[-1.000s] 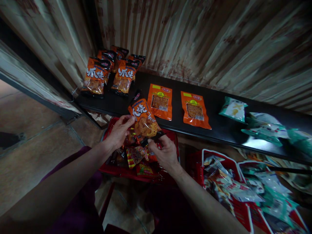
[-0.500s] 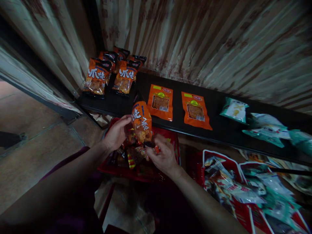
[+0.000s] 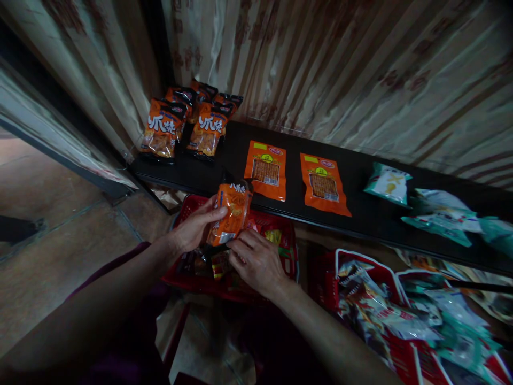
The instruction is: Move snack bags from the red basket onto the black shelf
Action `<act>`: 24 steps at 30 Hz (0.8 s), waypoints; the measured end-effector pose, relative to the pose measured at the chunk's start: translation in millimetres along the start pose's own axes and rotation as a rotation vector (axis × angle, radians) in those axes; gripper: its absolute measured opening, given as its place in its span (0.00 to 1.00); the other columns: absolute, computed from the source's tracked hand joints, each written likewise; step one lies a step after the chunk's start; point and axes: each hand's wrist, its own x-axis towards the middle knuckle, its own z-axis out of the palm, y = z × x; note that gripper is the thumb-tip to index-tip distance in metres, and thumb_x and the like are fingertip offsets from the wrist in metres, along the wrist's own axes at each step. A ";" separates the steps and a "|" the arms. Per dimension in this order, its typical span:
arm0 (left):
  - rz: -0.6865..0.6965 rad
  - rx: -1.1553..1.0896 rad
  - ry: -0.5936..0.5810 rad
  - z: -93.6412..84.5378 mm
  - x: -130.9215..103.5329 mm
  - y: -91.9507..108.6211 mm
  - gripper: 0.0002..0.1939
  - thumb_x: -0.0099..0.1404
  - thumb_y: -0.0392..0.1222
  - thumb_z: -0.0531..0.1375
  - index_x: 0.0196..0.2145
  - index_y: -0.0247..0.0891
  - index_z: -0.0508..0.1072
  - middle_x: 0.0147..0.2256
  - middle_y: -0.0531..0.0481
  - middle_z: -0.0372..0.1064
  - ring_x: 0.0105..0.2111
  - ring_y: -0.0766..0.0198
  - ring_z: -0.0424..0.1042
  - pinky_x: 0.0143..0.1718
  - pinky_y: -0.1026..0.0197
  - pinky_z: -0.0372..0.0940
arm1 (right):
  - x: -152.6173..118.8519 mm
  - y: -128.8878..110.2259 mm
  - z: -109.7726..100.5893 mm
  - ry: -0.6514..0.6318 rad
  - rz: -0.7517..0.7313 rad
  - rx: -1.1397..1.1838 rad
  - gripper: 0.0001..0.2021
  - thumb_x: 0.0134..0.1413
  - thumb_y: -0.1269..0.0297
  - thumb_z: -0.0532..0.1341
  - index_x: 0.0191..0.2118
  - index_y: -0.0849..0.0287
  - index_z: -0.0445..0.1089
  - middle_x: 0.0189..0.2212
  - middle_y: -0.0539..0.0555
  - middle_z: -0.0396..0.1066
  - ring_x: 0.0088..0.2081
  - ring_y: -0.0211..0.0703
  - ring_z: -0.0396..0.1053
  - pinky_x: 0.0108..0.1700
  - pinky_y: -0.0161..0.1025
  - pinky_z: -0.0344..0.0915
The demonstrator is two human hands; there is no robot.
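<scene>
My left hand [image 3: 198, 225] grips an orange snack bag [image 3: 231, 211] by its left side, thumb laid across the front. The bag is tilted above a red basket [image 3: 192, 286], and its back with a white label patch faces me. At the bag's lower right edge, the curled fingers of my right hand [image 3: 256, 262] are closed on the corner; the fingertips are partly hidden. Under both hands, several small colourful packets [image 3: 219, 264] lie in the basket. Matching orange bags [image 3: 160, 131] stand upright in two rows at the left end of the black shelf [image 3: 192, 182].
Two flat orange packets [image 3: 265, 170] lie mid-shelf, with green-and-white bags [image 3: 388, 183] farther right. Below the shelf on the right, a red basket with a white rim [image 3: 366, 255] holds more snack bags, another beside it. A patterned curtain [image 3: 304, 64] hangs behind.
The snack bag has been turned over in my hands, from its printed front to its back. My left thumb has come across it, and my right hand has shifted slightly left and down.
</scene>
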 end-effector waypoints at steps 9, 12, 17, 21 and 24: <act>-0.057 -0.163 0.153 10.0 2.5 1.4 0.23 0.58 0.38 0.58 0.52 0.34 0.68 0.36 0.44 0.76 0.35 0.55 0.75 0.39 0.56 0.68 | -0.6 1.8 -0.8 -0.023 0.002 0.041 0.07 0.55 0.73 0.57 0.32 0.58 0.71 0.28 0.52 0.69 0.31 0.40 0.64 0.37 0.39 0.65; -0.086 -0.214 0.153 9.6 3.7 1.9 0.21 0.61 0.42 0.55 0.51 0.32 0.70 0.35 0.43 0.76 0.34 0.54 0.76 0.38 0.55 0.69 | -1.4 3.3 -0.9 -0.007 0.027 0.081 0.06 0.57 0.71 0.57 0.35 0.57 0.72 0.29 0.53 0.69 0.32 0.40 0.65 0.38 0.40 0.66; -0.081 -0.270 0.124 4.3 7.3 -0.4 0.21 0.64 0.47 0.53 0.50 0.32 0.71 0.36 0.43 0.77 0.35 0.54 0.76 0.41 0.54 0.69 | -2.5 4.4 0.2 0.003 0.052 0.100 0.07 0.58 0.69 0.57 0.39 0.58 0.72 0.29 0.54 0.69 0.32 0.41 0.65 0.38 0.40 0.67; -0.073 -0.297 0.117 3.2 10.0 -1.4 0.22 0.65 0.49 0.53 0.51 0.33 0.71 0.37 0.43 0.77 0.36 0.54 0.76 0.43 0.54 0.68 | -3.2 5.1 1.2 0.019 0.074 0.111 0.07 0.58 0.69 0.57 0.38 0.58 0.72 0.29 0.54 0.68 0.32 0.41 0.64 0.37 0.40 0.66; -0.094 -0.305 0.120 4.1 10.6 -0.4 0.24 0.66 0.51 0.51 0.51 0.33 0.71 0.37 0.42 0.76 0.36 0.54 0.75 0.43 0.53 0.68 | -3.6 5.3 1.6 0.030 0.077 0.124 0.07 0.58 0.69 0.57 0.39 0.58 0.72 0.29 0.54 0.68 0.33 0.41 0.65 0.38 0.40 0.66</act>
